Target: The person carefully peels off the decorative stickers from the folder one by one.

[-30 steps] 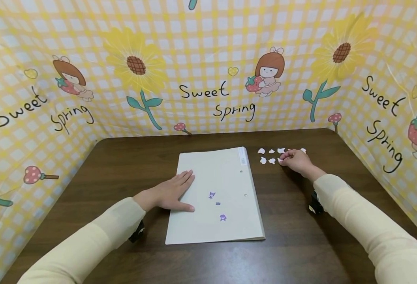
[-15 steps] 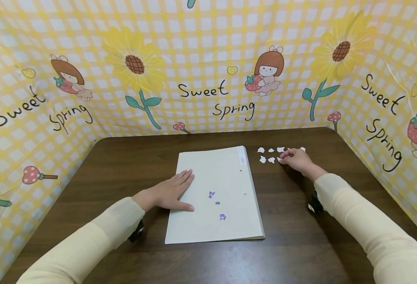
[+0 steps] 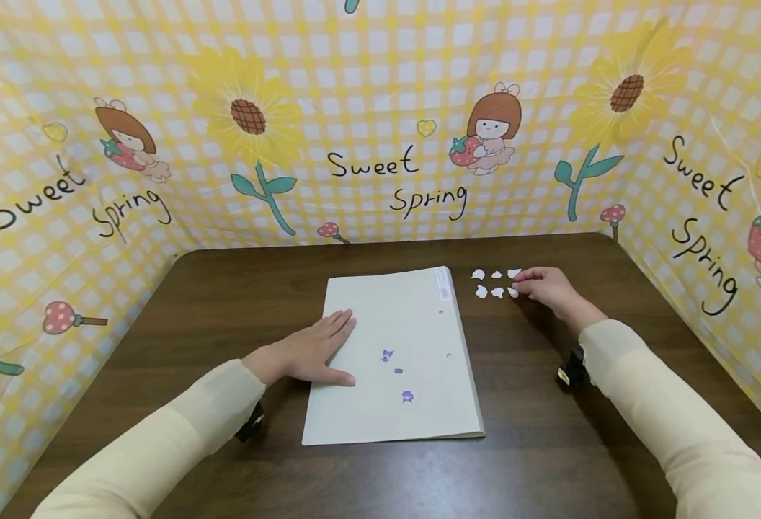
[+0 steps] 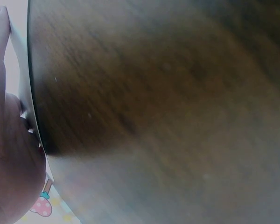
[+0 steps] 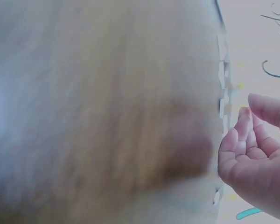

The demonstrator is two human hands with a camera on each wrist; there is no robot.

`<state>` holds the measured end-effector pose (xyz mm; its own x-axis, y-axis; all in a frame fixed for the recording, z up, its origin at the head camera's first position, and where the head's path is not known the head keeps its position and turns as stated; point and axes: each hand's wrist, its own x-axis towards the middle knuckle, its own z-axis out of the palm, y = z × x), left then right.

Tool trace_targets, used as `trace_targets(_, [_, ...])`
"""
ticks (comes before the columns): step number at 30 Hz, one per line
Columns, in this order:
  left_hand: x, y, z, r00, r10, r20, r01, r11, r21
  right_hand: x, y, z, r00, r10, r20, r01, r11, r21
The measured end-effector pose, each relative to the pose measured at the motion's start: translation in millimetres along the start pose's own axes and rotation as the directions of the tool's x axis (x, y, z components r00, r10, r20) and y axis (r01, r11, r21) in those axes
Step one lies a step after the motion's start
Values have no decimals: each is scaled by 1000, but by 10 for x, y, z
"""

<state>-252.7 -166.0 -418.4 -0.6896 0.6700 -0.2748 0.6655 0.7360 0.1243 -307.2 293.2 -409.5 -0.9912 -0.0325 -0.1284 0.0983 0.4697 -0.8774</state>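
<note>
Sleeves (image 3: 153, 447) at lower left and lower right of the head view, wrist cameras (image 3: 573, 369) by the cuffs. Brown table (image 3: 413, 479) across the lower frame

White folder (image 3: 367, 414) flat on it, centre of frame. Three purple stickers on it, bottom to top: figure (image 3: 407, 396), small rectangle (image 3: 398, 371), second figure (image 3: 387, 355); none touching another

Left hand (image 3: 312, 353) flat on the folder's left edge, fingers straight, thumb out toward frame right. Hands well apart

Two holes (image 3: 448, 355) down the folder's right side, label (image 3: 444, 285) at its upper right corner

Right hand (image 3: 549, 288) right of the folder, fingers bent, thumb and forefinger tips close together; can't tell if they pinch anything. Fingertips overlap the right end of the white bits (image 3: 481, 291): six visible, two rows of three, just right of the label. Right wrist view shows them only as slivers

Farthest: yellow check cloth (image 3: 367, 86) filling the upper frame, sunflowers (image 3: 248, 116) and "Sweet Spring" lettering (image 3: 372, 166) on it
</note>
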Motion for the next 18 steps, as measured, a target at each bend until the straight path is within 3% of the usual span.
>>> trace_targets(7, [13, -10, -17, 1000, 7, -11, -7, 1000, -1, -39, -177, 18, 998, -31, 52, 28, 998, 55])
trace_targets(18, [-12, 8, -16, 1000, 3, -5, -3, 1000, -15, -153, -417, 328, 990, -60, 129, 45, 992, 114])
